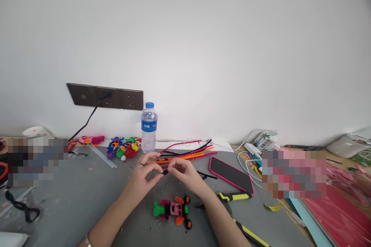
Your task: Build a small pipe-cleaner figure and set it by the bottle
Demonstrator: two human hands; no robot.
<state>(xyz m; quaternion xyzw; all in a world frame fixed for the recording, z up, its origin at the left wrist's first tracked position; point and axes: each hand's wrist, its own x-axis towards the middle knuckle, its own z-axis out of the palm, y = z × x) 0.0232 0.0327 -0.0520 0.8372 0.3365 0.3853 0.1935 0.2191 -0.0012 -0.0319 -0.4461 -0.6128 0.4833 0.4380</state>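
Observation:
Near the middle of the grey mat, my left hand [146, 173] and my right hand [184, 171] meet at the fingertips. Between them is a small black piece [165, 171], pinched by the thumb and forefinger of each hand. Below the hands lies a figure [176, 208] of green, pink, black and orange fuzzy stems, on its side. Behind the hands, orange, red and black stems [191, 156] lie in a loose bundle, partly hidden by the fingers.
A water bottle [149, 129] stands by the wall, beside colourful fuzzy figures [123, 148]. A pink-edged phone [231, 175] and yellow-black pliers [236, 196] lie to the right. White cables [246, 166] and red sheets [339, 216] are farther right. A black cord [87, 123] hangs from the socket.

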